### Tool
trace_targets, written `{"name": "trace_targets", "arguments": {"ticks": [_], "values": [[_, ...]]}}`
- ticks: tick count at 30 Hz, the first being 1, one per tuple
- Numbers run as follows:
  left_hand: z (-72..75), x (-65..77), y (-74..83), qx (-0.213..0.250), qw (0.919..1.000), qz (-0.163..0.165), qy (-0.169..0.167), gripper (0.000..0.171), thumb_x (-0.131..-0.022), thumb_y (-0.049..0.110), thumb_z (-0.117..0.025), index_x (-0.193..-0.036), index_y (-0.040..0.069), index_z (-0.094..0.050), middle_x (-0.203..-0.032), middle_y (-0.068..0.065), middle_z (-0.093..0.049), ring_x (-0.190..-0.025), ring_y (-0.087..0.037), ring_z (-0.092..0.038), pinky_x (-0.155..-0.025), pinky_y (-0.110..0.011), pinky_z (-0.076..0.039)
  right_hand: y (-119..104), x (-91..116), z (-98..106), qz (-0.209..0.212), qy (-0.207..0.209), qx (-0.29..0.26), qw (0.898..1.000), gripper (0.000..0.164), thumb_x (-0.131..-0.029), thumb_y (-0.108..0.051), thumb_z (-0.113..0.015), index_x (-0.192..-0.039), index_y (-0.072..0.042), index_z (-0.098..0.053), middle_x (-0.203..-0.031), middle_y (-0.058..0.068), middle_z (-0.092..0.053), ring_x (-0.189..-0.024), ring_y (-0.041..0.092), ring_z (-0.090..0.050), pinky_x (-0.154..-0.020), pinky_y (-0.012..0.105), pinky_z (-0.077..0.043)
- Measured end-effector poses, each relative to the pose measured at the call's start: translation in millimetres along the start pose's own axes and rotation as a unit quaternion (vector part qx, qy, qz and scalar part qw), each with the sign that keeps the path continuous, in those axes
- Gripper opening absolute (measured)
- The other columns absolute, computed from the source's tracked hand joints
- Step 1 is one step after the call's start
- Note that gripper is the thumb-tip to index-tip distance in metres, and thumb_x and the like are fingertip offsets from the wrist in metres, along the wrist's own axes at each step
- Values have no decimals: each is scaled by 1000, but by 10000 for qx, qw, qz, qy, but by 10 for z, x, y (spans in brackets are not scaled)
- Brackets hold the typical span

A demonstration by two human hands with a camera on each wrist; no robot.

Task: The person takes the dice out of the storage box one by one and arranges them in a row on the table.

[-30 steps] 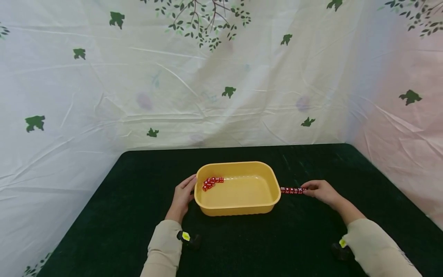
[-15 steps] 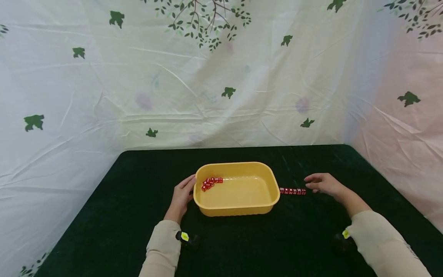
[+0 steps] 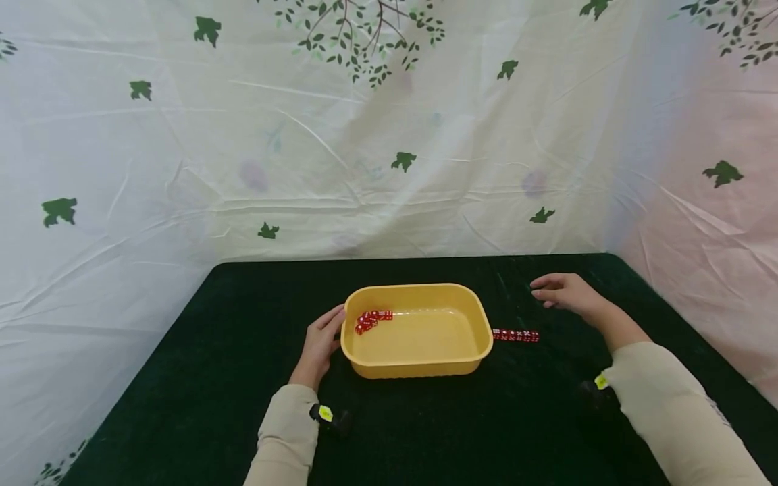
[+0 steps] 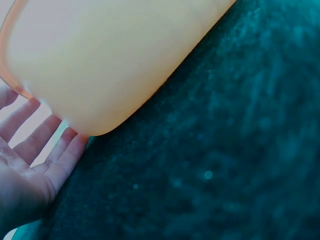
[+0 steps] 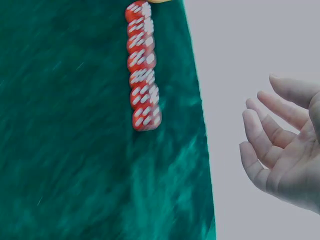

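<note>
Yellow tub (image 3: 419, 370): stands on the desk (image 3: 425, 439), a rounded rectangle with its long side running from 9 to 3 o'clock.
Dice in the tub (image 3: 367, 322): a small red cluster with white pips, between the tub's 9 and 10 o'clock; a few sit in a short line, the others bunched beside them; too small to count surely.
Row of dice (image 3: 515, 335): on the desk at the tub's 3 o'clock, red with white pips, seven visible in the right wrist view, set close together in a straight line; the inner end is right by the tub wall, though whether it touches I cannot tell.
Left hand (image 3: 317, 345): at the tub's 9 o'clock; grip unclenched, fingers extended with their tips against the outer wall.
Right hand (image 3: 570, 293): above the desk, at 2 o'clock from the row and apart from it; grip slack and unloaded, fingers loosely bent.
Sleeves (image 3: 675, 398): pale beige, coming in from 7 and 5 o'clock.
Desk cover: dark green, velvety cloth.
Backdrop (image 3: 328, 135): whitish wrinkled fabric at 12 o'clock, with green patches and leafy branches, pinkish toward 2 o'clock.
</note>
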State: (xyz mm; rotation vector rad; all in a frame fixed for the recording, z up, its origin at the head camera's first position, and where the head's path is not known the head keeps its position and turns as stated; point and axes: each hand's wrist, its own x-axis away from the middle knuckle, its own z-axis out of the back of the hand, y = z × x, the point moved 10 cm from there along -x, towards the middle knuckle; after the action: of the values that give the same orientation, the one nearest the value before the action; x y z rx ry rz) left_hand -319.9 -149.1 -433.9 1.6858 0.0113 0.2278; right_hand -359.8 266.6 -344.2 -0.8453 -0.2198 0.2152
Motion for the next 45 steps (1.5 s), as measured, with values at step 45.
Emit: {"name": "trace_targets", "arguments": {"ticks": [45], "values": [[-34,-11,-23,21,10000,3,58,49,-81,42,-55,-120,13,-50,-123,-6,-44,-105,-22,-45,-83,-38,-42,-1268,-818,-952,853,-136,-490,9951,29,-86,-16,-53,-110,0,-54,-103,14,-54,-84,30,-53,-79,38,-43]]}}
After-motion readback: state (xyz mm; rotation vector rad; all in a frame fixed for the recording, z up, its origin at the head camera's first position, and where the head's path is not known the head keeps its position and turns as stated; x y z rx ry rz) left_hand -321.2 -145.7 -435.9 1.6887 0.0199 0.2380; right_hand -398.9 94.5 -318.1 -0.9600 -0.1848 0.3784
